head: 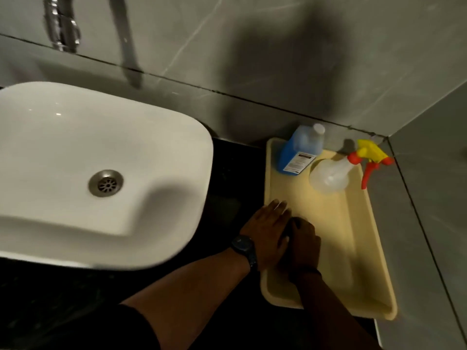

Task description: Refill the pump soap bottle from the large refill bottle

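Resting flat: left hand [267,231]; tray [353,236]

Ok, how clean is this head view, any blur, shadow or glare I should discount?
Head view: dim; the tap and basin edges smear with motion blur; a large soft shadow darkens the wall above the blue refill bottle; wide-angle bending at the edges; both hands underexposed.

We see a dark table [75,299] carrying a white sink [63,152] left of our grips (beside it, a yellow tray [353,236]).
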Tool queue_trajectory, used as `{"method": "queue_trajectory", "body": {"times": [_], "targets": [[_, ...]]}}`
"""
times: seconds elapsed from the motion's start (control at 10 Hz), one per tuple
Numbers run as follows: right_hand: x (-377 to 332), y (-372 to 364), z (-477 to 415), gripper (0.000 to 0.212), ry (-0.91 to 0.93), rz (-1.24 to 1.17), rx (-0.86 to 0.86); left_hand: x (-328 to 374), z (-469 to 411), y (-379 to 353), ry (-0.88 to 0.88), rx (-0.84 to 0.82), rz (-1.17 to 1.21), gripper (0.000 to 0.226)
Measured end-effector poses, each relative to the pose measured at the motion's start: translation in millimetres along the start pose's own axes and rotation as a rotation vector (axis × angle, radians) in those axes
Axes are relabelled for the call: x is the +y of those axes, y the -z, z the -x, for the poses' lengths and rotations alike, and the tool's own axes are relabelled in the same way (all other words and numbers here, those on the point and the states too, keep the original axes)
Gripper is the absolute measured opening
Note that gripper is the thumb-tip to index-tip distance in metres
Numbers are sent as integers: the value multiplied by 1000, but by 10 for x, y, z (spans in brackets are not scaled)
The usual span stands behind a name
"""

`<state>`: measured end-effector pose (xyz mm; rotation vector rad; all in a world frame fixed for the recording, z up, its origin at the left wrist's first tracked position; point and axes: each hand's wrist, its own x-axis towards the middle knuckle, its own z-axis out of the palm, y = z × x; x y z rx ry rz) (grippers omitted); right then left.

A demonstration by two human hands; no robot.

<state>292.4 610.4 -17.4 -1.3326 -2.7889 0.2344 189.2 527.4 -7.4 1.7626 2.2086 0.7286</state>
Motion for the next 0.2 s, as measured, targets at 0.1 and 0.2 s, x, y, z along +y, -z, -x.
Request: {"method": "queue_trajectory", "body": {"times": [0.1, 0.2], "targets": [[9, -25, -56, 51, 8, 29, -67, -27, -6, -42, -18, -23, -40, 62], [17, -23, -30, 58, -7, 52, -43, -31, -25, -15, -24, -51, -17, 65]]}}
